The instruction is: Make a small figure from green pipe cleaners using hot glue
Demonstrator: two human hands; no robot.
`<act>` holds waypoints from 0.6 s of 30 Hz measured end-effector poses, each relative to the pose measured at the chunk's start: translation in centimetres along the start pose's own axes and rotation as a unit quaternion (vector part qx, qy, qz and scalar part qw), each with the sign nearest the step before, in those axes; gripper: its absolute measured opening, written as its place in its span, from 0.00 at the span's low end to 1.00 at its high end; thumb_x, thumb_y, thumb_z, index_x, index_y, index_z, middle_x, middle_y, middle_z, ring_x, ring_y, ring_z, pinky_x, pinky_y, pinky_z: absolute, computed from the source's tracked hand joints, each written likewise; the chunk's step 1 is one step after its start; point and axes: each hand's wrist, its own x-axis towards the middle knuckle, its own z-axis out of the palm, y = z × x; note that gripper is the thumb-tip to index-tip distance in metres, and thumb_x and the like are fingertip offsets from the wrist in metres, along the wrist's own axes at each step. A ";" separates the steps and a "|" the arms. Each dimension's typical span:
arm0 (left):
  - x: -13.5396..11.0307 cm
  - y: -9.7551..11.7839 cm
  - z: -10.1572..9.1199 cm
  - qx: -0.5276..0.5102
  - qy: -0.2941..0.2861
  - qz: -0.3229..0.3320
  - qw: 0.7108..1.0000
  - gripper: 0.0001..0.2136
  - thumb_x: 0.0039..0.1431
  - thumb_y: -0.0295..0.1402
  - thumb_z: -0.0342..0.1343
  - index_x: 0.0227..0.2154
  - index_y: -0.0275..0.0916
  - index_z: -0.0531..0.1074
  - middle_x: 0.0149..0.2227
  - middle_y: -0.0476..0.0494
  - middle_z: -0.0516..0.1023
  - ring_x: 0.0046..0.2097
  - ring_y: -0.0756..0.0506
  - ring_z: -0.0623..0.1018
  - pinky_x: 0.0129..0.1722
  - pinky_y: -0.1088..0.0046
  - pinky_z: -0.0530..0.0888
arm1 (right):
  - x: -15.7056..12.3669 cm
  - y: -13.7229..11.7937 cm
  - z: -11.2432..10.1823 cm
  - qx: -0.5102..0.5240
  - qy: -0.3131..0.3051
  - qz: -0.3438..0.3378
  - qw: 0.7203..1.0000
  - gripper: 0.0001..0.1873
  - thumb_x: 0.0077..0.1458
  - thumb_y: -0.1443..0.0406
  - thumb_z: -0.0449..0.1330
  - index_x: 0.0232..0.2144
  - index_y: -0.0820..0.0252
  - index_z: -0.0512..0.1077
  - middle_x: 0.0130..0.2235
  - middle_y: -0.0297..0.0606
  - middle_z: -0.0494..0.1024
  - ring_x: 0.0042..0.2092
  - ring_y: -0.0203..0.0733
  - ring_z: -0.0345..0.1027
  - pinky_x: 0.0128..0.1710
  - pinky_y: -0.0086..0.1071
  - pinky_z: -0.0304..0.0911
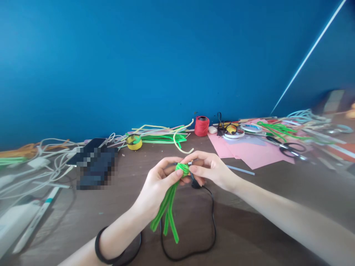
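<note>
Plainly, clutter ringed the work on the dark tabletop [133, 244]. At centre, the left hand [154, 184] pinched a bundle of green pipe cleaners [169, 214] by its coiled top, between thumb and fingers; the right hand [212, 168] pinched the coil's other side, and the loose ends hung toward the bottom of the frame. Just behind the right fingers sat a black plug-like piece [195, 182], partly hidden, its black cord [214, 229] looping through the lower centre, below the hands and behind the strands. At left lay two dark phones [97, 171], overlapping, beside tangled white cables [52, 155]; a white pen-like stick [37, 220] slanted at lower left. Beyond the hands, more pipe cleaners [163, 138] were heaped against the blue wall [166, 66], with a red spool [201, 126] to their right. Pink sheets [256, 157] spread across the right, black-handled scissors [291, 149] resting on them. Left of centre, a yellow tape roll [134, 145] held something green within its ring.
</note>
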 end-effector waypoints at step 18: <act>0.1 0.2 -0.2 -0.030 -0.022 -0.021 0.999 0.08 0.47 0.28 0.62 0.30 0.37 0.69 0.25 0.50 0.77 0.25 0.51 0.76 0.29 0.77 0.72 | -0.3 -1.2 0.0 -0.062 0.017 -0.007 0.998 0.10 0.52 0.61 0.59 0.29 0.61 0.64 0.18 0.26 0.64 0.19 0.27 0.57 0.18 0.22 0.53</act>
